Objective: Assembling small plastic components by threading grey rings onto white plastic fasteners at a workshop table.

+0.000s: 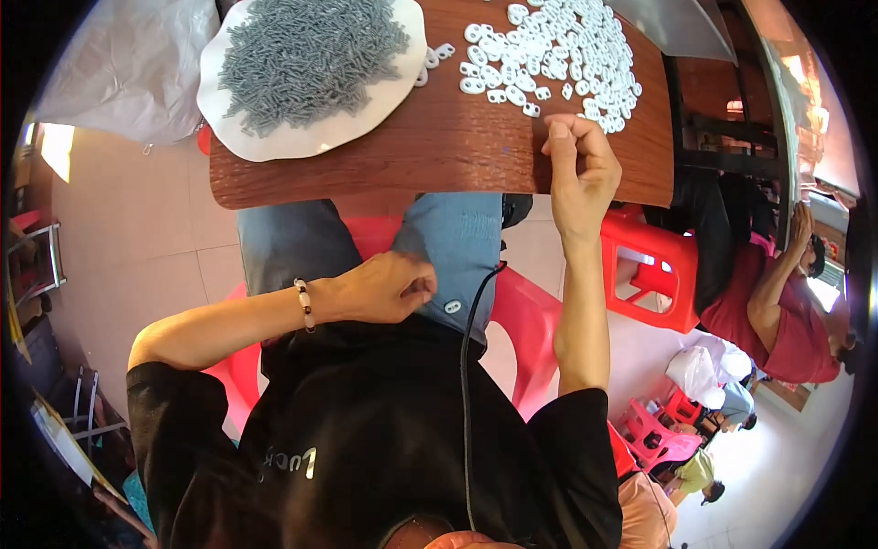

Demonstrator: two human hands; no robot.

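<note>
My left hand [389,286], with a beaded bracelet [304,305] at its wrist, is over my lap. Its fingers curl in on themselves, hiding whatever may be in them. Beside it, a small white two-hole plastic piece [453,306] shows against my jeans. My right hand [585,174] is at the near edge of the brown table [439,165], its thumb and fingertips drawn together; anything between them is too small to make out. Just beyond those fingertips spreads a loose heap of the same white two-hole pieces [585,55].
A scalloped white plate [265,146] at the table's left carries a mound of short grey rod-like parts [306,59]. Clear plastic sheeting [137,73] hangs at the far left. A red stool [649,270] stands to the right, near a person in a dark red top [777,320]. A dark cord [465,393] runs down my front.
</note>
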